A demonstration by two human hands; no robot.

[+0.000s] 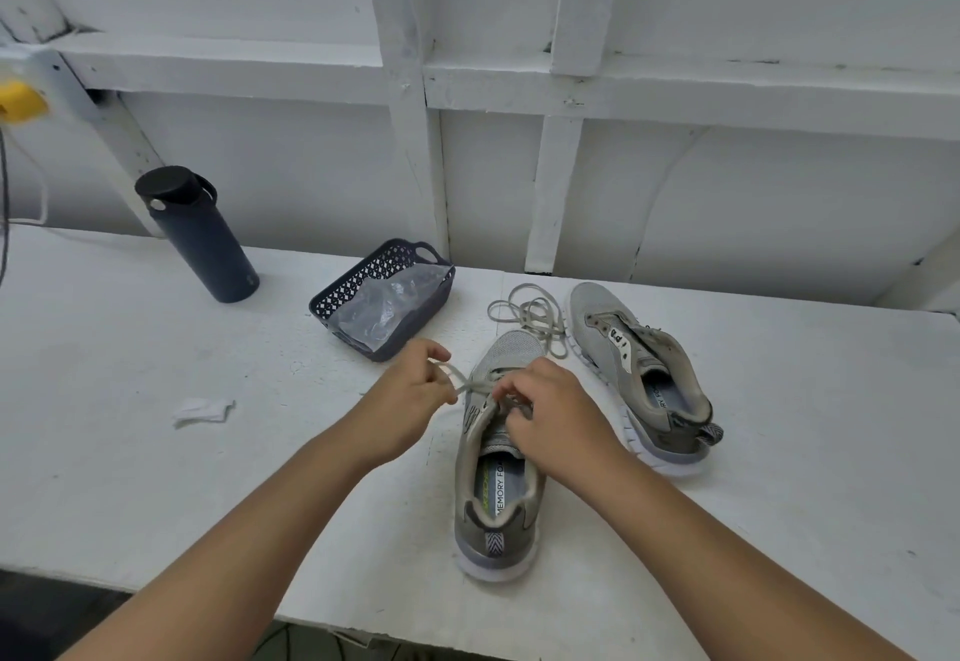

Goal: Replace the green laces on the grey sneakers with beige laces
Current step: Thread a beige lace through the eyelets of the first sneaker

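A grey sneaker [497, 499] stands on the white table [156, 452], heel toward me. A beige lace [464, 384] runs through its eyelets. My left hand [413, 393] pinches one end of that lace, pulled out to the left of the shoe. My right hand [550, 413] grips the lace over the tongue, fingers curled and hiding the upper eyelets. The second grey sneaker [641, 369] sits to the right, unlaced, its tongue open. A loose beige lace [530, 317] lies coiled between the two toes. No green lace is visible.
A dark perforated basket [332, 297] holding crumpled clear plastic stands behind my left hand. A dark bottle [202, 237] stands at the back left. A scrap of white paper [202, 411] lies to the left. A white wall rises behind the table.
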